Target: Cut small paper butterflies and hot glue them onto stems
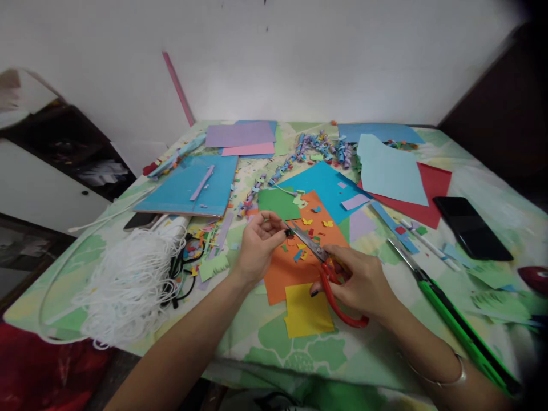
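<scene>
My right hand grips the red-handled scissors by their loops, the blades pointing up and left. The blade tips reach the fingertips of my left hand, whose thumb and fingers are pinched together. What it pinches, if anything, is too small to make out. Both hands are over an orange sheet scattered with small paper cut-outs, among them a yellow butterfly shape. A green sheet lies just beyond my left hand, and a yellow paper square lies nearer me.
A tangle of white cord sits at left beside a blue folder. On the right are a green box cutter, a black phone and a pale blue sheet over red paper. Curled paper garland lies farther back.
</scene>
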`<state>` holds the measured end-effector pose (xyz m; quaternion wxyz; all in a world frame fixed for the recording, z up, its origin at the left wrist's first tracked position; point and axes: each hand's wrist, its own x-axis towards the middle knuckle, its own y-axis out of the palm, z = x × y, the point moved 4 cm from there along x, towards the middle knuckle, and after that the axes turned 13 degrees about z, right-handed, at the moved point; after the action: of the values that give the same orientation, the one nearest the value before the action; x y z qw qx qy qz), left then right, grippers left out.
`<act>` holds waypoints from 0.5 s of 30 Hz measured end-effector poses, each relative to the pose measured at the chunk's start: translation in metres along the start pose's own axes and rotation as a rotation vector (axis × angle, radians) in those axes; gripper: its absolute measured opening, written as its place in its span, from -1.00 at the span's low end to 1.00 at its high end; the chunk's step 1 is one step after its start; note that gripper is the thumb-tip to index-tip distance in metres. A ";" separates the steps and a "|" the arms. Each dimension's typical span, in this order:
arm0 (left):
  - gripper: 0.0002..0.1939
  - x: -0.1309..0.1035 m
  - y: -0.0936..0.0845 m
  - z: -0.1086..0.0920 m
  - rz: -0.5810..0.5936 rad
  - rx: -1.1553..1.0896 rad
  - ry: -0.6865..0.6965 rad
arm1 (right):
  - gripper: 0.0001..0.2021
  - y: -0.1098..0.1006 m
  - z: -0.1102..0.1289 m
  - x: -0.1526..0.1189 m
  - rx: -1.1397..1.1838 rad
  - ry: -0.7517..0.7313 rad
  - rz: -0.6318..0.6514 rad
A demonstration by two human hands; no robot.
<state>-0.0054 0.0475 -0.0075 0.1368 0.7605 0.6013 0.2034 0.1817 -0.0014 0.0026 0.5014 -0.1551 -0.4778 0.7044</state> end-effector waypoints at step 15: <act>-0.70 -0.001 0.003 0.004 0.006 -0.044 -0.017 | -0.63 0.000 0.004 -0.001 -0.046 -0.065 -0.058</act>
<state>-0.0013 0.0457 -0.0099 0.1578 0.7609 0.5930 0.2107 0.1796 -0.0041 0.0044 0.5021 -0.1298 -0.5144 0.6830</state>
